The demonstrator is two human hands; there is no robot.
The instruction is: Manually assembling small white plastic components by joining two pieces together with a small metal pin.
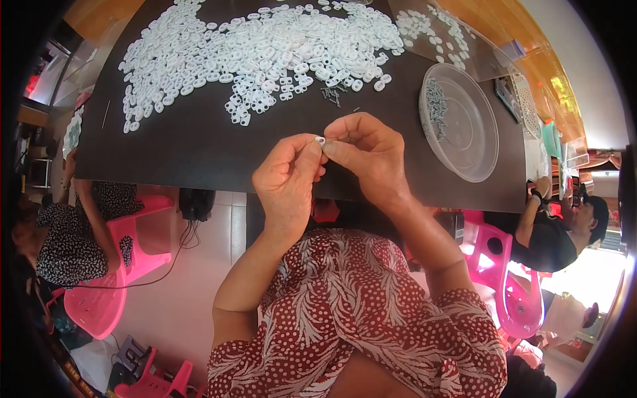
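Over the near part of the dark table, my two hands meet in front of my chest. My left hand [286, 189] pinches a small white oval plastic piece [321, 140] with a hole in it, between thumb and fingertips. At the piece's right side, my right hand [373, 158] has its thumb and fingers closed together; whatever they hold is hidden. Beyond my hands lies a small pile of grey screws [332, 95], with one loose screw [356, 109] nearby. A big heap of similar white plastic pieces [265, 50] spreads across the far side.
A clear round plastic tray [472, 142] with grey screws [436, 109] stands on the right. More white pieces lie on a clear sheet [458, 40] at the far right. People sit on both sides, by pink plastic chairs [99, 302]. A thin stick [105, 114] lies at the left.
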